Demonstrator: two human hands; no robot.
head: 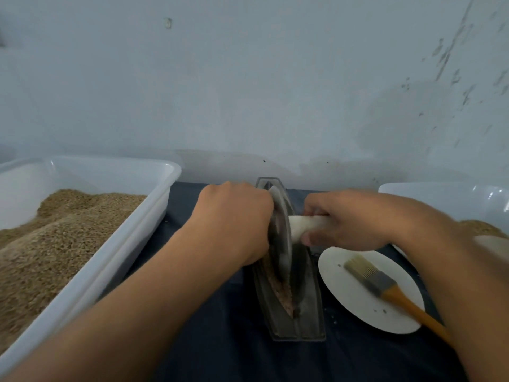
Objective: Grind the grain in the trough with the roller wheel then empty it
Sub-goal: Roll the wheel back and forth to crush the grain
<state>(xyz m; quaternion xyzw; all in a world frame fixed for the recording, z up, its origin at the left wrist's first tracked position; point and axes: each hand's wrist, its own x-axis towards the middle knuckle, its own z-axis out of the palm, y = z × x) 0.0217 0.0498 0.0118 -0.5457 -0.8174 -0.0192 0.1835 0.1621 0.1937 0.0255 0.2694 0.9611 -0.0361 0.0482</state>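
Observation:
A grey boat-shaped metal trough [308, 307] stands lengthwise on the dark cloth in the middle. A grey roller wheel [281, 235] stands upright in it, toward the far half. My left hand [234, 221] grips the wheel's handle on the left side, which the hand hides. My right hand [347, 219] grips the pale handle [303, 224] on the right side. Brownish ground grain [278, 288] lies along the trough's left inner slope near the front.
A large white tub [115, 260] of brown grain fills the left. A second white tub [440, 197] with some grain sits at the right. A white plate [355, 301] carrying a brush [385, 285] with an orange handle lies right of the trough. The wall is close behind.

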